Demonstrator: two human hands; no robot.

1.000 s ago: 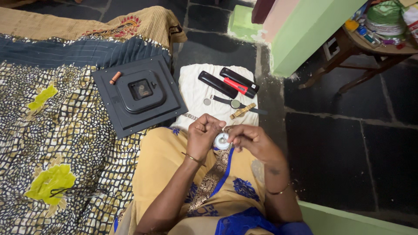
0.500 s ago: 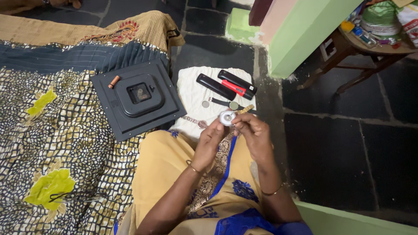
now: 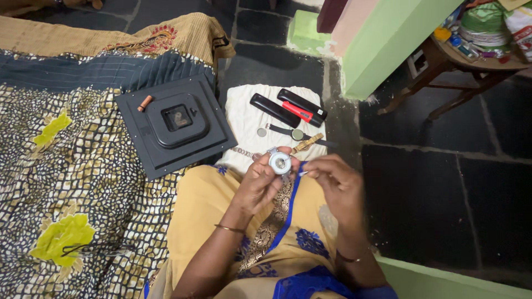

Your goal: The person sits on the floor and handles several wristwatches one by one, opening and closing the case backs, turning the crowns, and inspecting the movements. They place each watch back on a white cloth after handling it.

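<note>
My left hand (image 3: 260,180) holds a small round silver watch case (image 3: 279,163) up over my lap, its open back facing me. My right hand (image 3: 332,180) is beside it, fingers pinched on a thin small tool whose tip points at the case. Just beyond my hands a white cloth (image 3: 244,113) lies on the floor. On it are two black cases (image 3: 288,108), one with a red part, a dark-strapped wristwatch (image 3: 297,134), a gold watch band (image 3: 307,143) and a coin-like disc (image 3: 261,132).
A black square wall clock (image 3: 174,124) lies back-up on the patterned bedspread (image 3: 72,182) to my left, a small brown battery (image 3: 144,103) on it. A green wall corner (image 3: 388,39) and a wooden table with clutter (image 3: 476,52) stand at the right on dark floor tiles.
Both hands have lifted the watch case from my lap towards the white cloth, and my right hand has drawn slightly apart from the case.
</note>
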